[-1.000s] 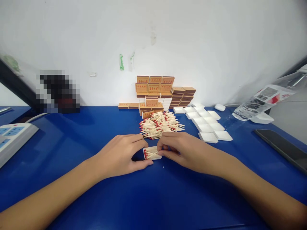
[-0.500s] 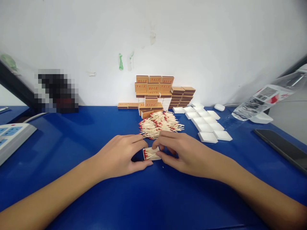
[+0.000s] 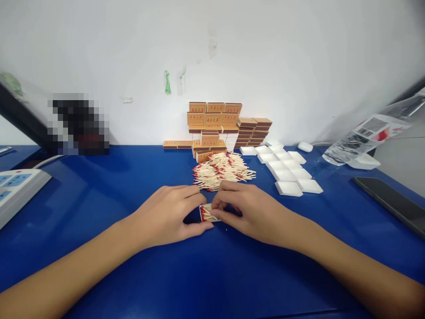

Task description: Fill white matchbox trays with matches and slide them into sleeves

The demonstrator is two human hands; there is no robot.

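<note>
A small white matchbox tray (image 3: 201,219) with red-tipped matches (image 3: 206,212) in it lies on the blue table between my hands. My left hand (image 3: 172,213) grips the tray by its left end, thumb at the near side and forefinger at the far side. Over the tray's right part, my right hand (image 3: 244,207) has thumb and forefinger nearly together on the matches, and its other fingers are curled. It covers the tray's right end. Just beyond my hands is a loose heap of matches (image 3: 222,170), heads pointing various ways.
Stacked matchboxes (image 3: 212,118) stand against the wall behind the heap. Several white trays (image 3: 279,166) lie to the right. Further right are a tilted plastic bottle (image 3: 365,135), a white case (image 3: 305,146) and a phone (image 3: 392,201). A power strip (image 3: 25,190) sits at the left.
My right thumb and forefinger have closed together over the matches and shifted slightly left in the tray. My left hand stays around the tray. The view has tilted slightly.
</note>
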